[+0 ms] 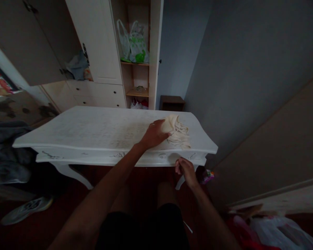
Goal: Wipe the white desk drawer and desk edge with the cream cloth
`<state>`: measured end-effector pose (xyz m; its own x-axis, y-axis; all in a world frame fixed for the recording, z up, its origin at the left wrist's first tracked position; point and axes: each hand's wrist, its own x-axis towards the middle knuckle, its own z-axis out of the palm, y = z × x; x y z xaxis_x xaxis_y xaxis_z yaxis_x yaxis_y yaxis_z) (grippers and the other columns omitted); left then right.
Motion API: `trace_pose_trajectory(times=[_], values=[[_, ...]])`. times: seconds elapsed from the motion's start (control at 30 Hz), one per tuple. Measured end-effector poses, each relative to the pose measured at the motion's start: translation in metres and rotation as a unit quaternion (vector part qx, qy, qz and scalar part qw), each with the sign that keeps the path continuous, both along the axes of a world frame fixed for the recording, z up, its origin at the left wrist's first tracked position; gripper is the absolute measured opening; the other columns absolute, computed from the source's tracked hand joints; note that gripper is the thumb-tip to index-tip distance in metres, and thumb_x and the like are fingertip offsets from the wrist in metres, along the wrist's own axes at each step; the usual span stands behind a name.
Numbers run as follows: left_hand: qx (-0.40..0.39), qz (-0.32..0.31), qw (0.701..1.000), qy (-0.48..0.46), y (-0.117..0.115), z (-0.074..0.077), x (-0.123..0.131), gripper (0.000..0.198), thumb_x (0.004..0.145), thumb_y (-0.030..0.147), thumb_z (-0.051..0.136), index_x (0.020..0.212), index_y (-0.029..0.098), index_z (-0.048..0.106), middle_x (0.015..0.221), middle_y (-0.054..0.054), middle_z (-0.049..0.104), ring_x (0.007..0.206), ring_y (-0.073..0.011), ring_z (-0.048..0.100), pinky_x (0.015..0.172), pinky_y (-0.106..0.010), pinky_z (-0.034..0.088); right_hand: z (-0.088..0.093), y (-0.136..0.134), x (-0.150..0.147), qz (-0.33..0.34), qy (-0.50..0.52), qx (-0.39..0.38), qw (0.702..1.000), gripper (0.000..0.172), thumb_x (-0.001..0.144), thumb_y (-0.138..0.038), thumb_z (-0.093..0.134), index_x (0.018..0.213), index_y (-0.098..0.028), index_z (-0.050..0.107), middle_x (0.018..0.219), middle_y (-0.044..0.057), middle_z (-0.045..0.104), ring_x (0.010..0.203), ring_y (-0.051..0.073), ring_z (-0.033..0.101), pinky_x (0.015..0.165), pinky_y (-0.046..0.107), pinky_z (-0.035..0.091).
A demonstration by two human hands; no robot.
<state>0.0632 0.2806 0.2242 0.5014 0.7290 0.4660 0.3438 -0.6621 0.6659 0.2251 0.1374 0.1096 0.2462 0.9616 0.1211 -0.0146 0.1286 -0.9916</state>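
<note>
A crumpled cream cloth (175, 130) lies on the right part of a white table (99, 125) with curved legs. My left hand (155, 134) reaches across the front edge and grips the cloth's left side, thumb and fingers around it. Dark smudges mark the tabletop to the left of that hand. Lower down, just before the table's front edge at the right, my right hand (185, 171) hangs with its fingers loosely curled in. Nothing shows in it, and it is apart from the cloth.
Behind the table stands a white wardrobe (99, 73) with plastic bags (138, 45) on its shelf. A small brown cabinet (172, 99) sits by the grey wall. On the floor are a shoe (27, 211) at left and a white plastic bag (281, 231) at lower right.
</note>
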Motion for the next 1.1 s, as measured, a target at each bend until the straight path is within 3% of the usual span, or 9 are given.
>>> trace_pose_trajectory(times=[0.07, 0.13, 0.2, 0.3, 0.4, 0.57, 0.73, 0.93, 1.1], values=[[0.028, -0.009, 0.997, 0.069, 0.005, -0.003, 0.020, 0.085, 0.071, 0.048, 0.077, 0.143, 0.021, 0.042, 0.158, -0.016, 0.028, 0.146, -0.0364, 0.020, 0.117, -0.052, 0.020, -0.013, 0.006, -0.016, 0.031, 0.030, -0.083, 0.996, 0.041, 0.081, -0.061, 0.057, 0.078, -0.020, 0.061, 0.055, -0.001, 0.059, 0.039, 0.010, 0.044, 0.036, 0.021, 0.025], [0.037, -0.005, 0.990, 0.137, 0.006, -0.006, 0.037, 0.095, 0.064, 0.052, 0.082, 0.144, 0.023, 0.040, 0.161, -0.016, 0.019, 0.148, -0.0424, 0.008, 0.116, -0.062, 0.010, -0.021, 0.014, -0.025, 0.055, 0.042, -0.159, 0.985, 0.047, 0.077, -0.066, 0.062, 0.086, -0.020, 0.059, 0.057, -0.003, 0.059, 0.038, 0.008, 0.042, 0.034, 0.018, 0.020], [0.038, 0.000, 0.981, 0.188, 0.005, -0.006, 0.047, 0.090, 0.065, 0.048, 0.082, 0.141, 0.023, 0.043, 0.159, -0.017, 0.025, 0.146, -0.0447, 0.013, 0.113, -0.066, 0.011, -0.025, 0.021, -0.028, 0.066, 0.065, -0.211, 0.973, 0.051, 0.077, -0.069, 0.061, 0.093, -0.021, 0.057, 0.056, -0.006, 0.056, 0.037, 0.006, 0.039, 0.034, 0.015, 0.017], [0.043, 0.008, 0.973, 0.228, 0.005, -0.002, 0.047, 0.061, 0.075, 0.034, 0.073, 0.132, 0.023, 0.051, 0.145, -0.016, 0.045, 0.134, -0.0392, 0.038, 0.111, -0.056, 0.028, -0.023, 0.030, -0.027, 0.083, 0.148, -0.260, 0.951, 0.056, 0.082, -0.072, 0.052, 0.101, -0.019, 0.057, 0.055, -0.006, 0.054, 0.037, 0.006, 0.036, 0.034, 0.014, 0.017], [0.085, 0.039, 0.962, 0.257, 0.011, 0.002, 0.029, 0.050, 0.077, 0.024, 0.065, 0.126, 0.022, 0.055, 0.133, -0.015, 0.053, 0.122, -0.0350, 0.049, 0.101, -0.049, 0.040, -0.020, 0.039, -0.025, 0.127, 0.263, -0.285, 0.913, 0.052, 0.089, -0.064, 0.049, 0.099, -0.015, 0.060, 0.054, -0.005, 0.053, 0.036, 0.004, 0.033, 0.033, 0.014, 0.015], [0.133, 0.126, 0.944, 0.273, 0.033, -0.007, -0.032, 0.050, 0.081, 0.028, 0.059, 0.131, 0.020, 0.052, 0.131, -0.014, 0.055, 0.118, -0.0332, 0.052, 0.098, -0.046, 0.044, -0.018, 0.045, -0.025, 0.174, 0.385, -0.289, 0.859, 0.040, 0.092, -0.048, 0.053, 0.096, -0.010, 0.063, 0.051, -0.006, 0.050, 0.033, 0.002, 0.027, 0.030, 0.012, 0.010], [0.094, 0.094, 0.976, 0.173, 0.046, -0.026, -0.084, 0.064, 0.086, 0.046, 0.056, 0.140, 0.014, 0.043, 0.135, -0.015, 0.054, 0.124, -0.0287, 0.050, 0.108, -0.041, 0.038, -0.015, 0.047, -0.031, 0.191, 0.464, -0.274, 0.821, 0.033, 0.089, -0.041, 0.055, 0.093, -0.010, 0.064, 0.049, -0.007, 0.049, 0.033, 0.002, 0.026, 0.028, 0.012, 0.011], [0.057, 0.098, 0.987, 0.117, 0.050, -0.031, -0.093, 0.068, 0.082, 0.052, 0.060, 0.138, 0.017, 0.047, 0.136, -0.012, 0.056, 0.124, -0.0267, 0.051, 0.110, -0.040, 0.037, -0.012, 0.047, -0.039, 0.172, 0.455, -0.266, 0.832, 0.028, 0.084, -0.040, 0.059, 0.079, -0.013, 0.063, 0.043, -0.009, 0.042, 0.031, 0.002, 0.023, 0.028, 0.012, 0.011], [0.057, 0.093, 0.989, 0.101, 0.054, -0.031, -0.092, 0.068, 0.082, 0.056, 0.059, 0.137, 0.018, 0.049, 0.133, -0.011, 0.058, 0.122, -0.0262, 0.054, 0.108, -0.039, 0.039, -0.009, 0.028, -0.048, 0.154, 0.438, -0.266, 0.845, 0.029, 0.082, -0.042, 0.060, 0.077, -0.013, 0.064, 0.042, -0.010, 0.040, 0.031, 0.002, 0.021, 0.029, 0.013, 0.009]])
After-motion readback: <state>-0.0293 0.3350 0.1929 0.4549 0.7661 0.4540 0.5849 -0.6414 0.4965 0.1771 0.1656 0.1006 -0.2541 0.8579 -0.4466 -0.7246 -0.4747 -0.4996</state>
